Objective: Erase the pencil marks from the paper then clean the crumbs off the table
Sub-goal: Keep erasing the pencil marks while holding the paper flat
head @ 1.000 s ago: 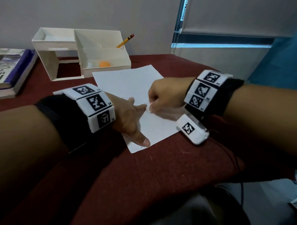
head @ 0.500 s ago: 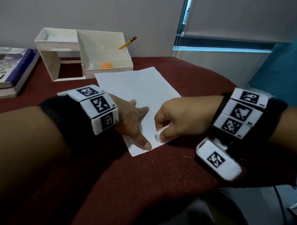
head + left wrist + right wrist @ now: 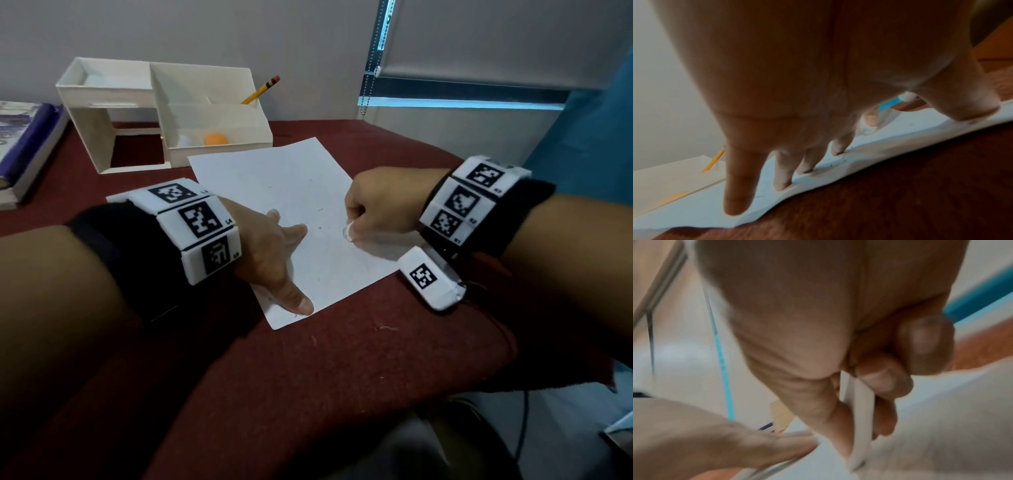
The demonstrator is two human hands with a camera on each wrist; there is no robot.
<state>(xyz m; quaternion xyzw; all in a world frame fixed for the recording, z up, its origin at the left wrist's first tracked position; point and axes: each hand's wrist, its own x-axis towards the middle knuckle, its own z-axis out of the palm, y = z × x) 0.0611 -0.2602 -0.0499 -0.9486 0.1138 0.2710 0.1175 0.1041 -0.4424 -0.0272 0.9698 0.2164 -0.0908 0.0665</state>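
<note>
A white sheet of paper [image 3: 287, 192] with faint pencil marks and dark crumbs lies on the maroon table [image 3: 308, 377]. My left hand [image 3: 274, 253] lies flat on its left part, fingers spread; the fingertips [image 3: 781, 185] press the paper [image 3: 910, 123] down. My right hand [image 3: 380, 205] is curled round a white eraser [image 3: 349, 231] whose tip touches the sheet's right half. In the right wrist view the thumb and fingers [image 3: 884, 382] pinch the flat white eraser [image 3: 859, 410], its lower end on the paper [image 3: 941, 426].
A white desk organiser [image 3: 164, 113] stands behind the paper, holding a yellow pencil [image 3: 262, 89] and an orange ball [image 3: 215, 139]. Books [image 3: 24, 144] lie at the far left. A window blind with a bead chain [image 3: 371, 61] is at the back right. Pale crumbs [image 3: 385, 328] dot the cloth.
My right hand with the eraser swept toward me along the paper, then came back up toward the sheet's middle. My left hand has stayed flat on the paper.
</note>
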